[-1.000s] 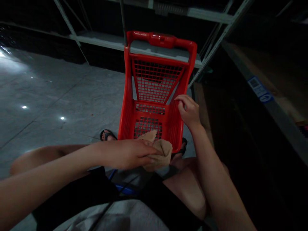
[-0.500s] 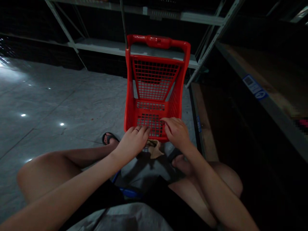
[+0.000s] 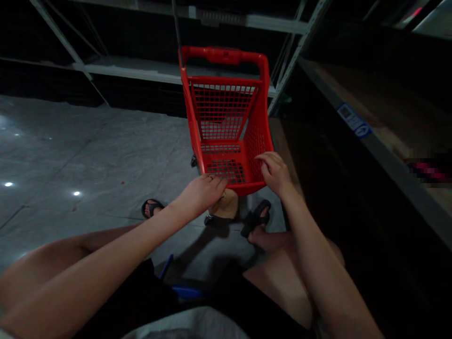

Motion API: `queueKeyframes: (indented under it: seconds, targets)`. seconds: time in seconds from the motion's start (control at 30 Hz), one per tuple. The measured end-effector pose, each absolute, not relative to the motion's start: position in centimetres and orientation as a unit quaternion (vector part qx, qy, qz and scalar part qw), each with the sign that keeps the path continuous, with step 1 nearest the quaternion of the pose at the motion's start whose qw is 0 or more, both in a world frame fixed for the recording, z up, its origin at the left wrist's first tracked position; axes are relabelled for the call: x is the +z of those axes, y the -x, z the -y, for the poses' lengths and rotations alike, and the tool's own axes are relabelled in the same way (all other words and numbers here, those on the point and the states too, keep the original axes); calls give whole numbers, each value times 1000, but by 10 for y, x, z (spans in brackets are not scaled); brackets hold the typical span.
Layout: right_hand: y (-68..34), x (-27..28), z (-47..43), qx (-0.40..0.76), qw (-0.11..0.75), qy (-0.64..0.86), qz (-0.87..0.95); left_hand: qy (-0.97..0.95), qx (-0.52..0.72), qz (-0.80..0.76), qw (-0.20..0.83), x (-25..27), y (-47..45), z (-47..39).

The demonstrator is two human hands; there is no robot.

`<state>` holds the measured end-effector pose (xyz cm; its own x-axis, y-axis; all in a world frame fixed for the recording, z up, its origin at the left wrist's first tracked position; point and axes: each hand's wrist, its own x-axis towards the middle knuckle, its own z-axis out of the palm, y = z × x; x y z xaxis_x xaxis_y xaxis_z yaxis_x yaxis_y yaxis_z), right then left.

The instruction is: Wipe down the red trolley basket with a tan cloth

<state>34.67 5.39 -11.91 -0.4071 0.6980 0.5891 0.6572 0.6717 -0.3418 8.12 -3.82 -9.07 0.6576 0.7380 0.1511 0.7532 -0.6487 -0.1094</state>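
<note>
A small red shopping cart (image 3: 243, 157) stands in front of me, its handle at the far end and its grid basket holding nothing. My left hand (image 3: 208, 189) is closed over the near rim of the basket, its fingertips hooked inside; a ring shows on one finger. My right hand (image 3: 275, 172) grips the near right corner, with fingers curled in over the side wall. Below the near rim hangs a tan piece of material (image 3: 226, 205), whose kind I cannot tell. Two of the cart's wheels show on its left side, one being a caster (image 3: 208, 219).
White metal shelving (image 3: 137, 71) runs behind the cart. On the right is a dark wood-topped shelf (image 3: 381, 108) with a blue label (image 3: 354, 120). My sandalled feet stand on the grey tiled floor (image 3: 95, 155) either side of the cart. A blue frame part (image 3: 187, 292) lies below me.
The cart has turned, its near end swinging right with both hands on it. Wheels on its left side have come into view. The tan piece shows flatter, and the view has shifted slightly.
</note>
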Motion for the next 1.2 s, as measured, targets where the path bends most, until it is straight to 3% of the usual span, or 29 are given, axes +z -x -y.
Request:
queueKeyframes:
  seconds: [0.2,0.33,0.53,0.67,0.77,0.97,1.03,1.2]
  targets:
    - [-321,-123,-70,14,427,398,812,895,-1,428,124,-92,-61,15]
    - [-306,-121,-78,-16,456,500,736,863,5,491,118,-89,-77,4]
    - [-288,-116,-84,30,492,616,615,823,47,559,92,-79,-93,-4]
    - [-274,-139,-74,71,563,656,498,804,46,584,103,-80,-99,-9]
    - [-258,-161,-51,184,610,658,401,787,25,608,106,-82,-105,-16]
    - [-230,-155,-8,629,574,464,245,789,-71,605,75,-90,-111,-31]
    - [-226,-144,-9,684,560,406,230,806,-121,576,65,-94,-106,-34]
    - [-220,-132,-34,690,593,370,187,867,-201,454,41,-105,-88,-52]
